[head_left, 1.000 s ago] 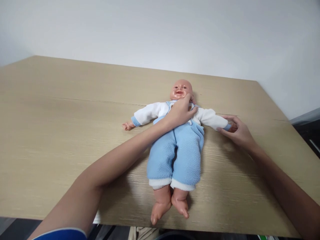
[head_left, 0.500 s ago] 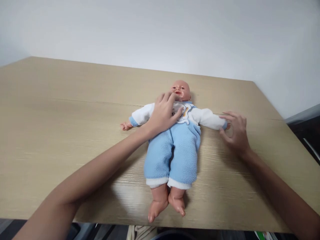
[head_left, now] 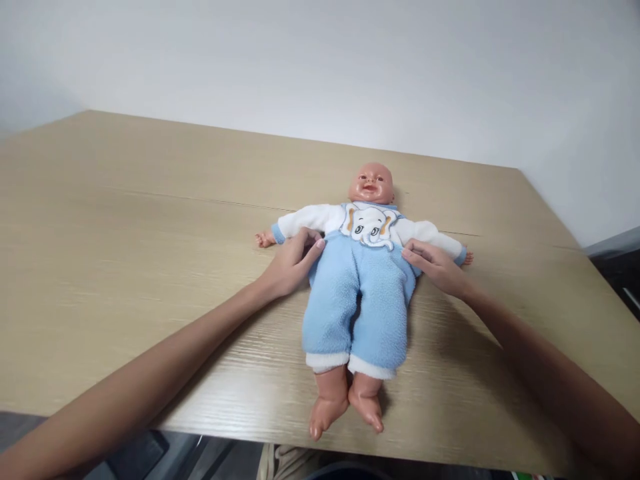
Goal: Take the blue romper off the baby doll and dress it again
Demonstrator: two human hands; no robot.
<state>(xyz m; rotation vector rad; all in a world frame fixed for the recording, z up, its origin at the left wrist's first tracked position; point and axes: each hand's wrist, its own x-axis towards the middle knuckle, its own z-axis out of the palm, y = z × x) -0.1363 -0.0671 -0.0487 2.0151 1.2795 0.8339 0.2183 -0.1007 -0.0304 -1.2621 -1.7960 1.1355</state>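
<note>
A baby doll (head_left: 371, 183) lies on its back, head away from me, both arms spread out. It wears a white top (head_left: 316, 217) with blue cuffs and an elephant face (head_left: 370, 227) on the chest. Its fleecy light-blue pants (head_left: 330, 300) end in white hems above bare feet. At the waist on the left, my left hand (head_left: 295, 261) has thumb and fingers closed on the pants' edge. My right hand (head_left: 434, 265) pinches the waist at the opposite side. The fingertips are partly hidden against the cloth.
The doll rests on a light wooden table (head_left: 175, 267) with a thin seam across it. A pale wall (head_left: 320, 73) stands behind. Dark objects (head_left: 617, 267) show past the right edge, and beige fabric (head_left: 287, 463) shows below the front edge.
My left hand has moved off the doll's chest down to its left-side waist, uncovering the elephant face. My right hand has left the doll's hand and come inward to the waist.
</note>
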